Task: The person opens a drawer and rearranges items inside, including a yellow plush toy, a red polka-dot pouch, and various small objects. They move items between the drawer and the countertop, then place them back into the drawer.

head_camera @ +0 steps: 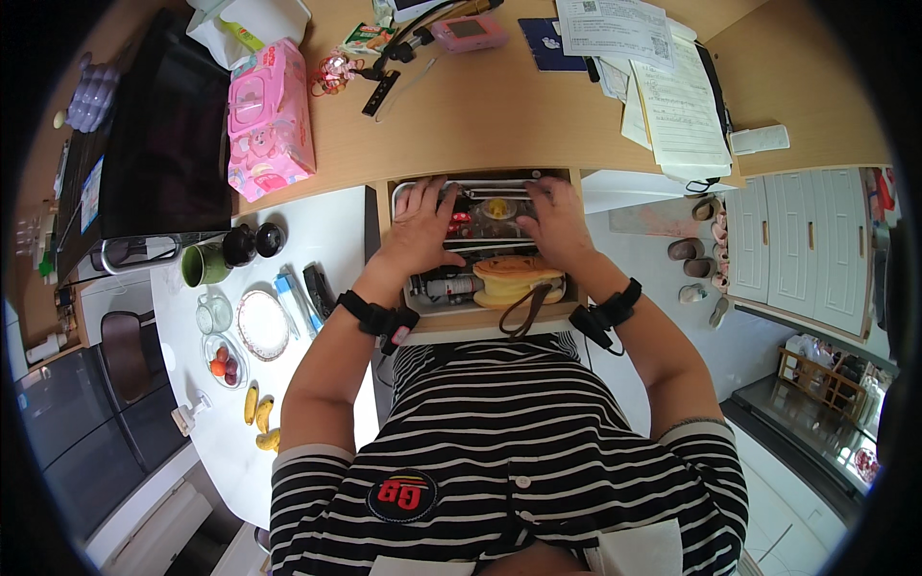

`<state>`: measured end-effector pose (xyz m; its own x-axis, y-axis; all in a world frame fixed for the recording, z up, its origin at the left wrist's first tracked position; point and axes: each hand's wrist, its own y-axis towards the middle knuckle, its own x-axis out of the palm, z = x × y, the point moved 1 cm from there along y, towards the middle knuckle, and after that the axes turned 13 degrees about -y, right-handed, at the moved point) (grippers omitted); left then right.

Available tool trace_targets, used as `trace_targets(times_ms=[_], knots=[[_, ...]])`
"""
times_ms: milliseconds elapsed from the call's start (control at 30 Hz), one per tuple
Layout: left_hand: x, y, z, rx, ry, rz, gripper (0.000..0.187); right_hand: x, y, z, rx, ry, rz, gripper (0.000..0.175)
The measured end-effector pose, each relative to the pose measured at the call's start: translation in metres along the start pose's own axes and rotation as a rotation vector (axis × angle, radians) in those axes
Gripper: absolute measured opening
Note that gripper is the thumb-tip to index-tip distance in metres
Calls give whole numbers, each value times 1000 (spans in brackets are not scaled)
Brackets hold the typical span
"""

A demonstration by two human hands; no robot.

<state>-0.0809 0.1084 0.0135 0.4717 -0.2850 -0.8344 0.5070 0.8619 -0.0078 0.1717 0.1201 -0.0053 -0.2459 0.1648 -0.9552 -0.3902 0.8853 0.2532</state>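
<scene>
A wooden drawer (pixel 385 317) stands pulled out from the desk in front of me, holding two white trays, one behind the other. My left hand (pixel 425 225) spans the left end of the rear tray (pixel 497 184), fingers spread at its back rim and thumb near its front. At the right end, my right hand (pixel 559 222) curls over the same tray. Inside it lie a clear-wrapped item with a yellow centre (pixel 498 209) and small red pieces (pixel 458 222). The front tray (pixel 443 309) contains a grey cylinder (pixel 452 286) and a yellow-and-brown pouch (pixel 515 282), whose brown strap (pixel 531 311) hangs over the drawer front.
On the desk (pixel 490 115) are a pink wipes pack (pixel 266 122), a pink handheld device (pixel 470 32), cables and papers (pixel 681 108). A dark monitor (pixel 169 137) stands left. The white table (pixel 223 461) bears a green mug (pixel 204 265), a plate (pixel 263 325), fruit and bananas (pixel 264 416).
</scene>
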Motion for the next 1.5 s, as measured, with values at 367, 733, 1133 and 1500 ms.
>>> trace_targets(times_ms=[367, 733, 1133, 1500], knots=[[1, 10, 4, -39, -36, -87, 100, -7, 0, 10, 363, -50, -396, 29], [3, -2, 2, 88, -94, 57, 85, -2, 9, 30, 295, 159, -329, 22], [-6, 6, -38, -85, -18, 104, 32, -7, 25, 45, 349, 315, -299, 20], [-4, 24, -39, -136, 97, 5, 36, -4, 1, 27, 127, -58, -258, 27]])
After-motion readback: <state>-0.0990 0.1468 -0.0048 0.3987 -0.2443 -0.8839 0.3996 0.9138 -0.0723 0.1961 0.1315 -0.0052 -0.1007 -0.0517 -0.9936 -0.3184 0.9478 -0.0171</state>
